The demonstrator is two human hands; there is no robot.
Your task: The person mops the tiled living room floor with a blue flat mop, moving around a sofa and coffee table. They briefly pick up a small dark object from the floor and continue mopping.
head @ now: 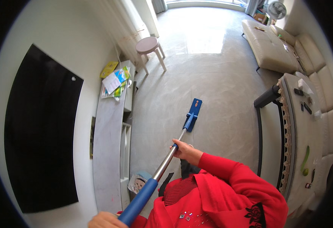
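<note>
A flat mop (165, 166) slants across the view, with a steel pole and a thick blue grip (141, 198) at its near end. Its blue rectangular mop head (195, 107) lies on the grey tiled floor (223, 122) ahead of me. My right hand (184, 150) is wrapped around the pole at a blue collar, partway down. At the bottom edge, my left hand (106, 220) holds the upper end of the blue grip and is partly cut off by the frame.
Left stands a low TV cabinet (109, 136) with books (116, 79) on top, below a wall-mounted television (44, 134). A stool (147, 45) and a small bin (139, 182) stand nearby. Right are a cloth-covered table (300, 128), a beige sofa (274, 48) and a fan (276, 10).
</note>
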